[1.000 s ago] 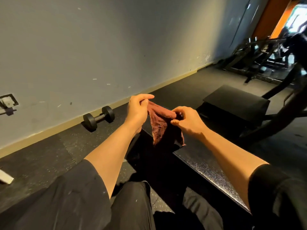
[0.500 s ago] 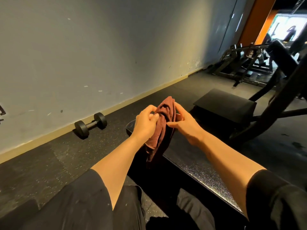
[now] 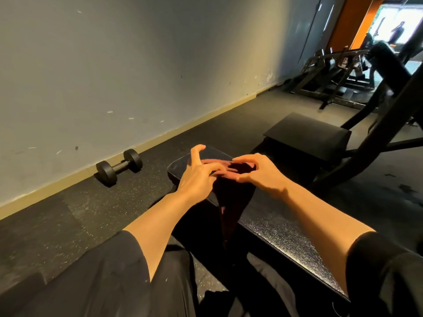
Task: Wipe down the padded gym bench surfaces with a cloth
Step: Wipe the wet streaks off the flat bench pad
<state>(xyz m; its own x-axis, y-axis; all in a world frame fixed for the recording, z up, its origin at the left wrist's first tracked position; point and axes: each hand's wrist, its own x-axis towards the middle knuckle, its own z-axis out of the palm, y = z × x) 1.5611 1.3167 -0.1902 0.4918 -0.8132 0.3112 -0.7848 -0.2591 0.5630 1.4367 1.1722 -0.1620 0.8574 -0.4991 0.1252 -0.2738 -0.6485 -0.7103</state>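
A grey wall [image 3: 137, 65] and dark rubber floor [image 3: 68, 213] frame the black padded table [image 3: 286, 236], its near end cut off by the person's sleeve. Near its far end the left hand [image 3: 199, 175] and right hand [image 3: 258, 172] pinch the dark red cloth [image 3: 231, 197]; it hangs in deep shadow, its outline hard to trace. A dumbbell [image 3: 117, 167] lies by the wall.

Dim room. Bright daylight glares from a doorway [image 3: 386, 26] at one o'clock. Deep shadows cover the bench [image 3: 281, 234]. Wide-angle bending at edges; slight motion blur.
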